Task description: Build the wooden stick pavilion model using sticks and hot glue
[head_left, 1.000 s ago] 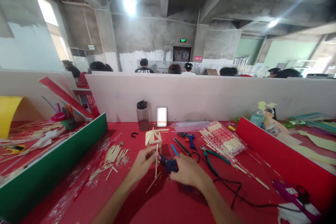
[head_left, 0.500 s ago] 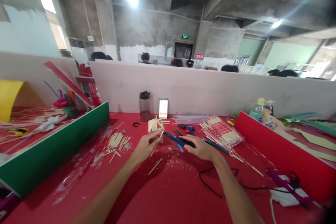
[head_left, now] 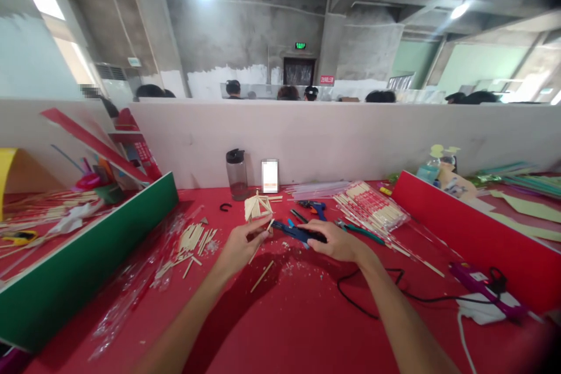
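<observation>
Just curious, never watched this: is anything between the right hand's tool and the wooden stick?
Nothing visible: the dark blue tool in the right hand has its tip close by the wooden stick in the left hand. Whether they touch is too small to tell.

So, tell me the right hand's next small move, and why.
Probably line up the tip of the blue tool with the upper end of the stick. The right hand grips the tool, its tip is right by that end, and the left hand pinches the stick. Whether they already touch is too small to tell.
</observation>
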Action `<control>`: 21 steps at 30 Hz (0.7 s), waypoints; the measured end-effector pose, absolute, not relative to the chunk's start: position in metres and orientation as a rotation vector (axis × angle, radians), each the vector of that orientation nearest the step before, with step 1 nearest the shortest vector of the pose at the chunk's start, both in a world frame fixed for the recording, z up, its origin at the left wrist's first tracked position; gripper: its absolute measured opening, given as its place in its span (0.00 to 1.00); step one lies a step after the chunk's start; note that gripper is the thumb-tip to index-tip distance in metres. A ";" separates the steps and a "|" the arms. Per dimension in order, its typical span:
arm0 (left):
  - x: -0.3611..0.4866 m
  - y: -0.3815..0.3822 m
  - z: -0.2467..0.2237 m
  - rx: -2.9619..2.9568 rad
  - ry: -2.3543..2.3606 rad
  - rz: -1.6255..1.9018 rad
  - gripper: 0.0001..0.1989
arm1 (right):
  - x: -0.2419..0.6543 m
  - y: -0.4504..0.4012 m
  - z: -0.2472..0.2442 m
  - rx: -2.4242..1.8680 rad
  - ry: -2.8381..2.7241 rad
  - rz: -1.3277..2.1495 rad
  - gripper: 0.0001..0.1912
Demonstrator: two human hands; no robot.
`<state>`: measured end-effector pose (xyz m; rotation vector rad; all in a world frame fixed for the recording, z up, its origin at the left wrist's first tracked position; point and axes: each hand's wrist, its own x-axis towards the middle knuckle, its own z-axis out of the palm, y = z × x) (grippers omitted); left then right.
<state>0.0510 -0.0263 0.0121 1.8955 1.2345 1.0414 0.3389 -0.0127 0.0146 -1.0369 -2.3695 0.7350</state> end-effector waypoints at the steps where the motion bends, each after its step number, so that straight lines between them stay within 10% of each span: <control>1: 0.051 -0.027 0.013 1.897 1.247 1.031 0.25 | 0.339 -0.012 0.014 -1.032 -2.369 0.735 0.26; 21: 0.041 -0.018 0.006 2.035 1.222 0.935 0.24 | 0.322 -0.015 0.007 -1.117 -2.332 0.722 0.31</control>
